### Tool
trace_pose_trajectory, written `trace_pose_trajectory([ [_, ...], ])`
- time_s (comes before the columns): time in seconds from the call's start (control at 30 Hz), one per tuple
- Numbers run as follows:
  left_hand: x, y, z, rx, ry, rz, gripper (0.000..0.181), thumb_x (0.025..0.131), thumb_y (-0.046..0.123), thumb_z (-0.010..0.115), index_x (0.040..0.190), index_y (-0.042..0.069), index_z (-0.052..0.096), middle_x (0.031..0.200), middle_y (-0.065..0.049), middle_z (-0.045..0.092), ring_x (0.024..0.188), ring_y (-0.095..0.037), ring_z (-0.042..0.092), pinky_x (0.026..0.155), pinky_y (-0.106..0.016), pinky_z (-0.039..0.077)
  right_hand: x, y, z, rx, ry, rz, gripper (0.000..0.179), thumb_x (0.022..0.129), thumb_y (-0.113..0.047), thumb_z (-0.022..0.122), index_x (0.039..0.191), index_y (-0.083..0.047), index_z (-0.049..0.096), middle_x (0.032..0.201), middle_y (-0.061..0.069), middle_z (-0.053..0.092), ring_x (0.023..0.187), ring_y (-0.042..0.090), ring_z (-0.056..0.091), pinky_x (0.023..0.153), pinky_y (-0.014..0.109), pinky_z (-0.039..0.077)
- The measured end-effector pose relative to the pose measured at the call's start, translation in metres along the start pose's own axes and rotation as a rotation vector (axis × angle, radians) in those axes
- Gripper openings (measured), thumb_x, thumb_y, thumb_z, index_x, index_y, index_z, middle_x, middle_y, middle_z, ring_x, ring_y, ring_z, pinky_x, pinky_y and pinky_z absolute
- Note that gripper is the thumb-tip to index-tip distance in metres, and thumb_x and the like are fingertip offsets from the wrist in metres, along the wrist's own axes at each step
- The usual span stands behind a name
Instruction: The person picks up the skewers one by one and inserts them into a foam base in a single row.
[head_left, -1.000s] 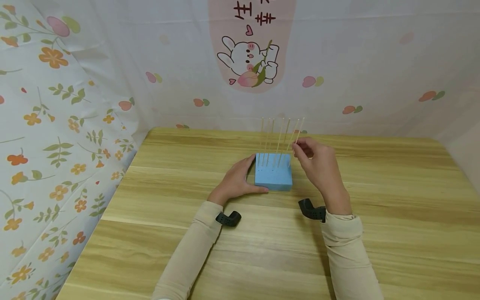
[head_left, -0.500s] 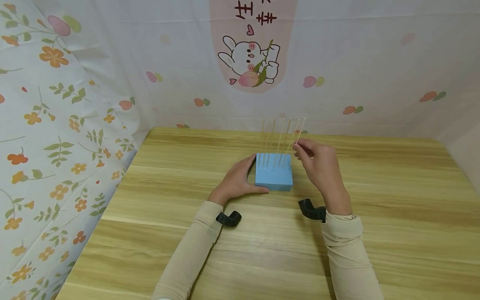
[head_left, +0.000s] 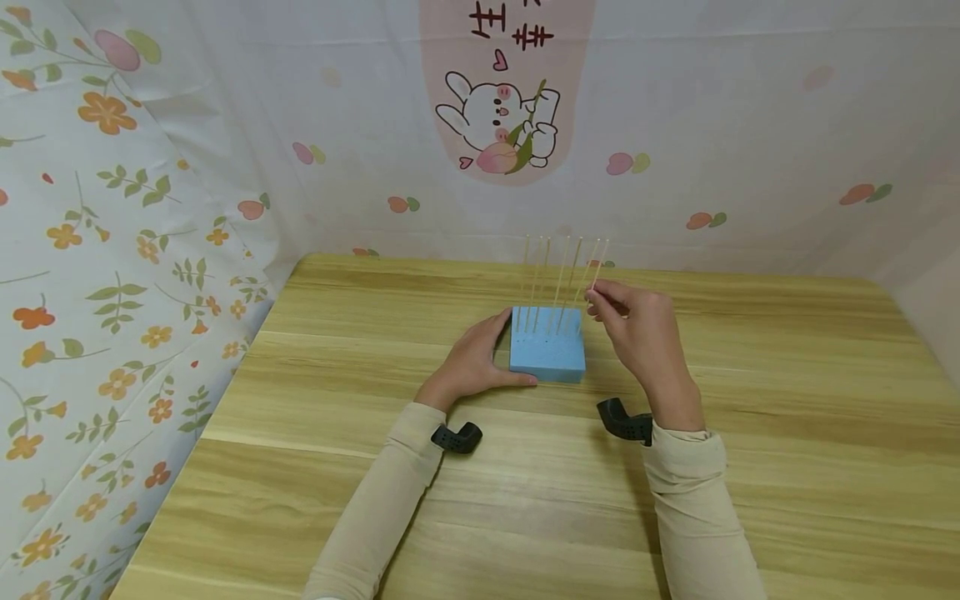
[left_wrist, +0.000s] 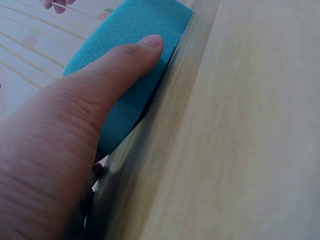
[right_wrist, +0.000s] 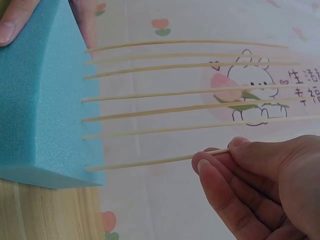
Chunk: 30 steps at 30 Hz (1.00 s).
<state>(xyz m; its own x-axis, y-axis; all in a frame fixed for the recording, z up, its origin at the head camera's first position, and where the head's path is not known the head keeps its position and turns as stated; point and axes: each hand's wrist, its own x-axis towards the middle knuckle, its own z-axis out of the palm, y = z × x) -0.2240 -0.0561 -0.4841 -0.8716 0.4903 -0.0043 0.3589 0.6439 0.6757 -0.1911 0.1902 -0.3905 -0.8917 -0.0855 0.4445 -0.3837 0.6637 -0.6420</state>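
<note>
A blue foam block [head_left: 547, 360] lies on the table, with several thin bamboo skewers [head_left: 557, 279] standing upright in its top. My left hand [head_left: 474, 358] grips the block from its left side, the thumb [left_wrist: 142, 52] pressed along the near face in the left wrist view. Between thumb and fingertips my right hand [head_left: 641, 329] pinches the rightmost bamboo skewer [right_wrist: 150, 162] around its middle. In the right wrist view, the lower end of that skewer meets the block's top face near a corner. A few small holes show in the foam in front of the skewers.
The wood-grain table [head_left: 787, 417] extends to both sides of the block. Behind it hangs a white printed cloth [head_left: 337, 108], and a floral cloth [head_left: 135, 275] hangs at the left. Black camera mounts [head_left: 459, 437] sit on both wrists.
The pinched skewer's top has dipped slightly and shifted a little left since half a second ago, the right hand staying close to the same spot. My left hand and the block have stayed put.
</note>
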Motion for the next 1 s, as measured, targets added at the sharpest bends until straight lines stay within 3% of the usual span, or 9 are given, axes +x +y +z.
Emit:
trace_pose_trajectory([
  [0.27, -0.0026, -0.0016, -0.0036, 0.003, 0.004, -0.009, 0.126, 0.075, 0.058, 0.088, 0.167, 0.01, 0.018, 0.168, -0.011, 0.028, 0.154, -0.03, 0.028, 0.124, -0.05, 0.025, 0.0009, -0.0016, 0.0025, 0.01, -0.006, 0.003, 0.024, 0.103, -0.008, 0.064, 0.116, 0.009, 0.075, 0.094, 0.023, 0.077, 0.078, 0.033, 0.076, 0.069, 0.048, 0.062],
  [0.77, -0.0032, -0.0027, 0.0026, 0.002, 0.004, 0.014, 0.126, 0.076, 0.059, 0.087, 0.167, 0.009, 0.017, 0.168, -0.011, 0.028, 0.154, -0.029, 0.028, 0.124, -0.048, 0.024, -0.0045, -0.0037, -0.002, -0.018, -0.015, 0.014, 0.024, 0.103, -0.009, 0.065, 0.116, 0.009, 0.075, 0.094, 0.023, 0.077, 0.078, 0.032, 0.075, 0.067, 0.047, 0.061],
  [0.87, -0.0024, -0.0021, 0.0008, 0.006, 0.003, 0.018, 0.126, 0.076, 0.059, 0.087, 0.167, 0.009, 0.016, 0.169, -0.01, 0.027, 0.155, -0.029, 0.027, 0.125, -0.048, 0.023, -0.003, -0.0027, -0.0016, -0.023, -0.005, 0.001, 0.023, 0.103, -0.009, 0.066, 0.114, 0.008, 0.076, 0.092, 0.021, 0.077, 0.078, 0.031, 0.075, 0.065, 0.03, 0.06],
  [1.0, -0.0021, -0.0022, -0.0002, 0.0, -0.006, 0.018, 0.125, 0.077, 0.057, 0.087, 0.167, 0.008, 0.015, 0.169, -0.01, 0.026, 0.155, -0.028, 0.026, 0.125, -0.048, 0.022, -0.0027, -0.0018, -0.0011, -0.021, -0.002, -0.007, 0.022, 0.102, -0.01, 0.066, 0.113, 0.006, 0.076, 0.09, 0.019, 0.077, 0.077, 0.031, 0.075, 0.064, 0.008, 0.045],
])
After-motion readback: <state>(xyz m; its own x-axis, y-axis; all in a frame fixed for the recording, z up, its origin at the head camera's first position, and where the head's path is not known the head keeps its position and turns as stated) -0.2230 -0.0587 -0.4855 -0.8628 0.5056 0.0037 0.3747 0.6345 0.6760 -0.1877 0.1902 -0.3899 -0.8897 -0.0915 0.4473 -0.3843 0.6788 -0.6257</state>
